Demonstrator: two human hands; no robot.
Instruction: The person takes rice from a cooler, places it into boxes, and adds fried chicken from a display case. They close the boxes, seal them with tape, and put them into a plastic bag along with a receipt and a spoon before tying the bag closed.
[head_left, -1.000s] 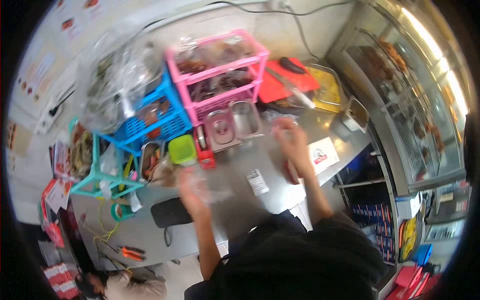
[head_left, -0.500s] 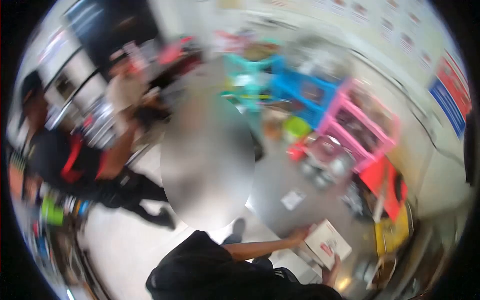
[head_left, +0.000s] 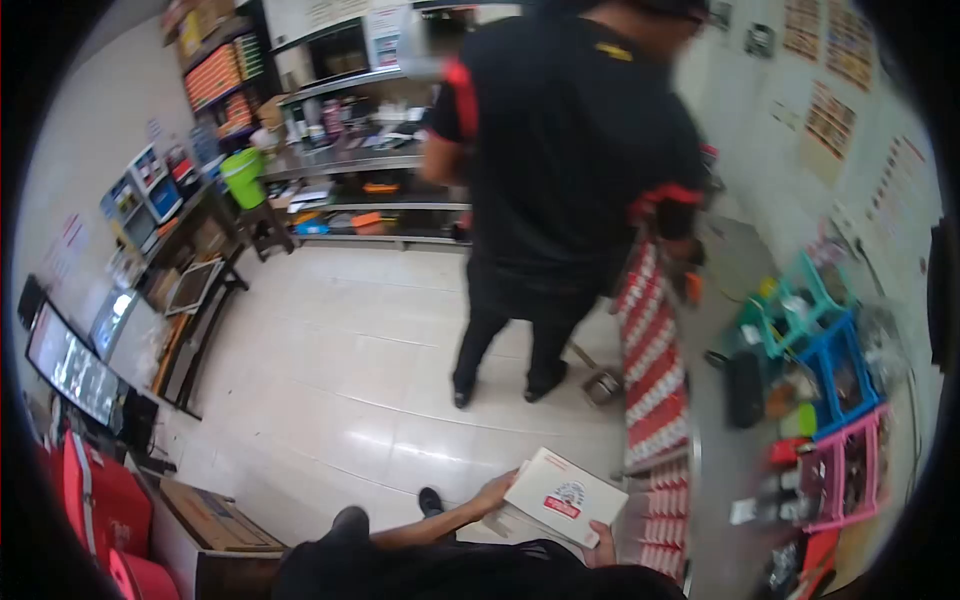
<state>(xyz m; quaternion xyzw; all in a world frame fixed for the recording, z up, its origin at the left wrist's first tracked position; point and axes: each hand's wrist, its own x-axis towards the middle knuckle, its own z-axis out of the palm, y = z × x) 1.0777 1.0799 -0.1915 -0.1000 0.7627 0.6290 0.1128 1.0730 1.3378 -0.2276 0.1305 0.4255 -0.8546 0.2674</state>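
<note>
White box in both hands, beside the counter.
From where I'm standing, L hand pinches the box's L edge & R hand clamps the near R corner, thumb on top, other fingers hard to see; prob. gripped at opp. sides b/c that keeps it steady, printed face up. Red-and-white cartons line the counter's side, prob. for easy reach; pink rack sits on its wall side, likely to save space. Co-worker stands nr the counter's far end.
</note>
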